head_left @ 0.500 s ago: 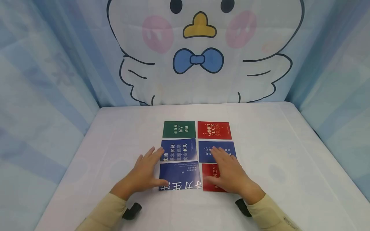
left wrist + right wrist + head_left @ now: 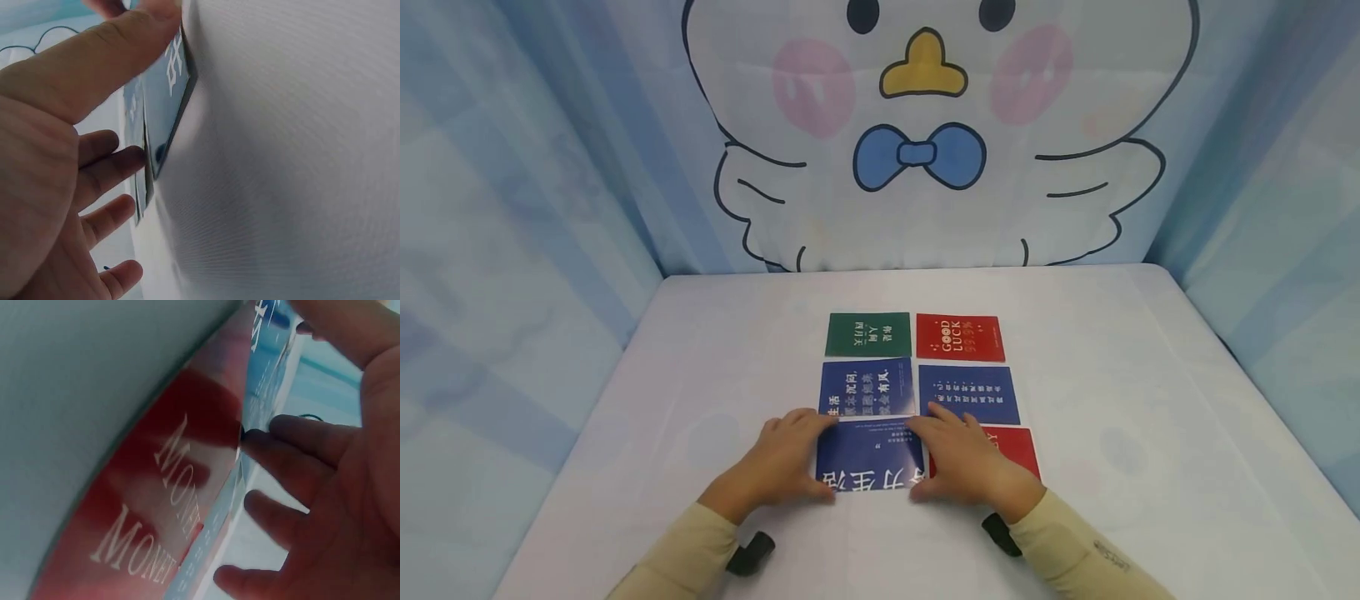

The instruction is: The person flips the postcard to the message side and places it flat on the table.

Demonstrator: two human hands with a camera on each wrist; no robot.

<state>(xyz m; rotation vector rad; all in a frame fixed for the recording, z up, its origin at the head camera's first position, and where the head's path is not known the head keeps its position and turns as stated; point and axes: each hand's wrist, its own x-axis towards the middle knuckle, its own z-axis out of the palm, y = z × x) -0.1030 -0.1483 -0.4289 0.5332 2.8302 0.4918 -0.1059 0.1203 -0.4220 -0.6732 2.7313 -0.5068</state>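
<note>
At the front left of the card layout lies a blue card with large white characters, flat on the table. My left hand is at its left edge, thumb by the front corner and fingertips near the back corner. My right hand reaches over its right edge, thumb low and fingers spread. Beneath that hand, a red card printed MONEY is partly covered. In the left wrist view the thumb overlaps the card's front edge while the other fingers lie loosely extended. Neither hand visibly lifts a card.
Behind are a blue card with grey and white text, another blue card, a green card and a red GOOD LUCK card. The white table meets a cartoon-printed curtain at the back.
My right hand has moved left and slightly nearer me, from the right-hand cards to the front blue card's right edge. The left hand has shifted a little nearer. The cards keep their arrangement.
</note>
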